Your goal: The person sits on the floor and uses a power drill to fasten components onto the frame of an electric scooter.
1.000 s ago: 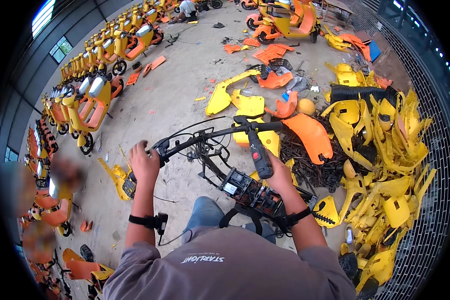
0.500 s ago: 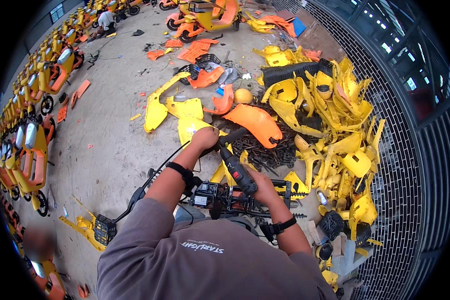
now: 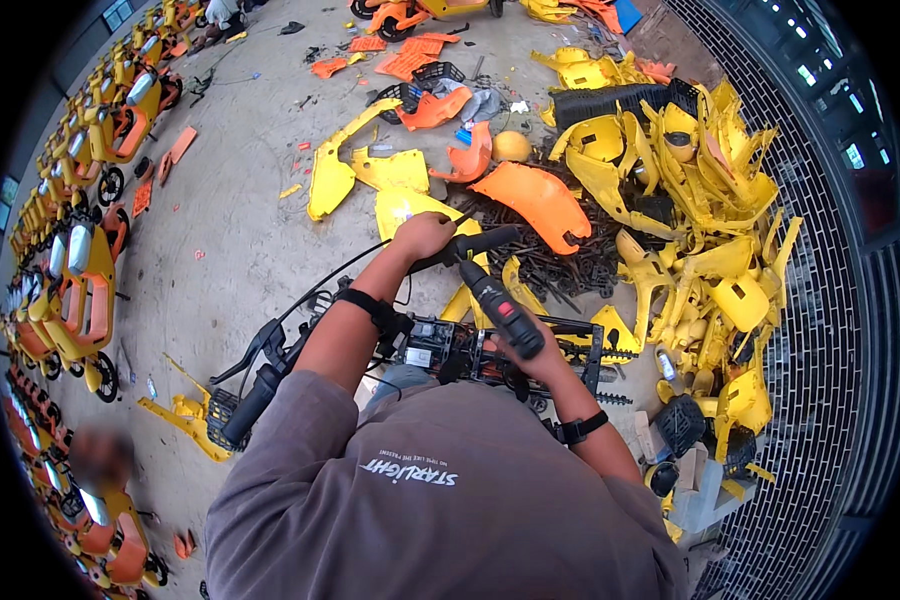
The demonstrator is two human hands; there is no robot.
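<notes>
My right hand [image 3: 545,355] is wrapped round a black cordless drill [image 3: 505,310] with a red patch on its side. The drill's front end points away from me, close to the black rubber grip [image 3: 490,240] on the handlebar's right end. My left hand [image 3: 425,235] is closed at the handlebar beside that grip; its fingertips are hidden. Under my arms lies a stripped scooter frame [image 3: 460,345] with bare metal parts and cables. The handlebar's other black grip [image 3: 255,400] and its brake lever [image 3: 255,350] stick out left of my left forearm.
Yellow body panels [image 3: 710,220] are heaped along the brick wall [image 3: 820,270] at right. An orange panel [image 3: 535,200] lies on dark metal parts ahead. Rows of yellow scooters [image 3: 80,280] line the left. People are at far left and lower left.
The view has shifted, so the scene sits higher and further right. More of the handlebar's left end shows beside my forearm. Both hands keep their hold, with the drill still near the right grip.
</notes>
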